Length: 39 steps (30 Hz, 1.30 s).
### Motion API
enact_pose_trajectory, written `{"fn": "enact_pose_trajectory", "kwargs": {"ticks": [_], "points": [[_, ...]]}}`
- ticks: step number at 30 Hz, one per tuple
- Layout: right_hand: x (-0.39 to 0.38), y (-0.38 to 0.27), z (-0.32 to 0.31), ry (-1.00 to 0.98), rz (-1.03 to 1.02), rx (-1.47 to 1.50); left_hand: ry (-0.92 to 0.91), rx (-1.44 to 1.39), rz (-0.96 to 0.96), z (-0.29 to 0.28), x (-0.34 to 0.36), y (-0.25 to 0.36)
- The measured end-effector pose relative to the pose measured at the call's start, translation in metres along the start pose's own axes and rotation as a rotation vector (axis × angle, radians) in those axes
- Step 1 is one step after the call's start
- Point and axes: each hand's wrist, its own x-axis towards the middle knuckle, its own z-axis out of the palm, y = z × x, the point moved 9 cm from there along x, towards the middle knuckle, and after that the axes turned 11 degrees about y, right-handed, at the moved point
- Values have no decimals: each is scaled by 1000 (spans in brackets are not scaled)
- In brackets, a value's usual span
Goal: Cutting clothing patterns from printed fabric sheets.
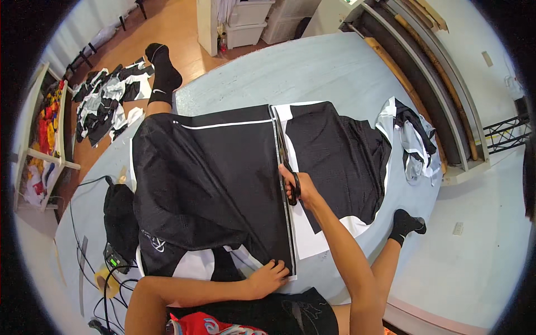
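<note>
Black-handled scissors (pixel 292 188) are in my right hand (pixel 298 187), its fingers closed round the handles. Their blades point away from me along the edge of a large black fabric sheet (pixel 234 162) with a white stripe. Close to my lap, my left hand (pixel 269 279) has its fingers curled down on the near corner of that sheet, gripping it. Right of the blades lies a second black fabric piece (pixel 335 167) with white borders. A white strip (pixel 304 231) of material shows between the two pieces.
Crumpled black, white and grey scraps (pixel 413 139) lie at the far right of the pale table (pixel 245 78). More scraps (pixel 109 100) cover the floor at left. Cables, a yellow tape roll (pixel 106 282) and a black pouch (pixel 120 215) sit at left. A roller rack (pixel 424 72) stands behind.
</note>
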Motion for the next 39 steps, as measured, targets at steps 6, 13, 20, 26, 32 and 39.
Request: {"fn": "enact_pose_trajectory", "kwargs": {"ticks": [6, 13, 20, 26, 32, 39], "points": [[-18, 21, -12, -56, -49, -39, -25, -538, -228, -31, 10, -33], [-31, 52, -34, -64, -107, -85, 817, 37, -683, -204, 33, -294], [-67, 113, -64, 6, -162, -269, 242, 322, -899, -172, -30, -337], [-100, 154, -77, 36, -174, -392, 630, 243, -924, -194, -40, -354], [-112, 134, -77, 44, -200, -459, 464, 16, -758, -157, 27, -384], [-121, 140, -49, -181, -2, -247, 587, 138, -1068, -189, -28, -402]]}}
